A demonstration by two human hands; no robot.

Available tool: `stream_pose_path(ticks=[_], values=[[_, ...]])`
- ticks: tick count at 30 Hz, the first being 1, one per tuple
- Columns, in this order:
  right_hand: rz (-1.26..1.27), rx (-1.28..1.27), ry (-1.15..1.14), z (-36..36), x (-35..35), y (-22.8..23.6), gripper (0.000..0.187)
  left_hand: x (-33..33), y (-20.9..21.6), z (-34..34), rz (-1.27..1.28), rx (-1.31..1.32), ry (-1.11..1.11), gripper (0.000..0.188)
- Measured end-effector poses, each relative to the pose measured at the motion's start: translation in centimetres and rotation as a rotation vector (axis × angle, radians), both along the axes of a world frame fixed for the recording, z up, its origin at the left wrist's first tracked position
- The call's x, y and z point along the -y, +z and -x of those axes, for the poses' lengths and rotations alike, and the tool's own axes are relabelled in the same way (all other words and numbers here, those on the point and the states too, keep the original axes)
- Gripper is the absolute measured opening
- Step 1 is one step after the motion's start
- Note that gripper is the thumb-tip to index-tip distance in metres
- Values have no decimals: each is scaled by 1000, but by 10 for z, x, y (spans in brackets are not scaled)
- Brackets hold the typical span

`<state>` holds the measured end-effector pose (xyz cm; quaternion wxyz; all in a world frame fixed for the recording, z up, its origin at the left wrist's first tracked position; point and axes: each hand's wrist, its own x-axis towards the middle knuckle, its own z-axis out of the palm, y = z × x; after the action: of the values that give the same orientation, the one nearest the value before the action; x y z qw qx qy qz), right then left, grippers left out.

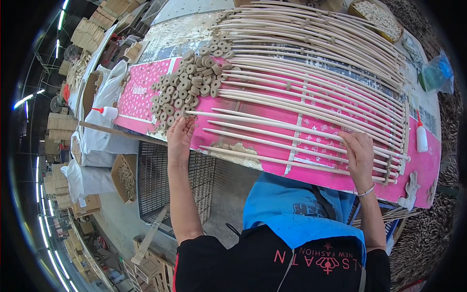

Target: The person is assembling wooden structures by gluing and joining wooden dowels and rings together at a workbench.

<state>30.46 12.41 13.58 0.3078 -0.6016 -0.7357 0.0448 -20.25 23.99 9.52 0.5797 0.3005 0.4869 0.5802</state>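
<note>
My left hand (181,134) pinches the left end of a slender pale wooden rod (243,118), beside a heap of small brown rings (182,87) with holes in their middles. My right hand (359,155) is closed over a rod farther right; whether it is the same rod is hard to tell. Several more loose rods (272,158) lie nearly parallel between and below my hands on the pink patterned sheet (146,82). Beyond them stretches a wide row of similar rods (311,44), with small brown pieces set along some of them.
White glue bottles with red tips stand at the left (111,112) and right (422,138). A round basket (377,19) of small pale pieces sits at the far right. Below the table's left edge is a dark slatted crate (160,180), near white sacks (90,182) and a carton (124,177).
</note>
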Motion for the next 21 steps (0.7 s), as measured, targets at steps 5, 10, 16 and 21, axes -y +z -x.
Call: stream_pose_path(ticks=[5, 10, 16, 21], values=[[5, -6, 16, -6, -1, 4, 25, -1, 4, -2, 22, 17, -46, 18], [-62, 27, 32, 4, -10, 9, 24, 1, 15, -49, 26, 41, -228, 17], [-129, -13, 33, 46, -25, 8, 24, 27, 6, -205, 74, 138, -523, 28], [-165, -3, -70, 26, -24, 13, 27, 41, 29, -271, 154, 102, -483, 24]])
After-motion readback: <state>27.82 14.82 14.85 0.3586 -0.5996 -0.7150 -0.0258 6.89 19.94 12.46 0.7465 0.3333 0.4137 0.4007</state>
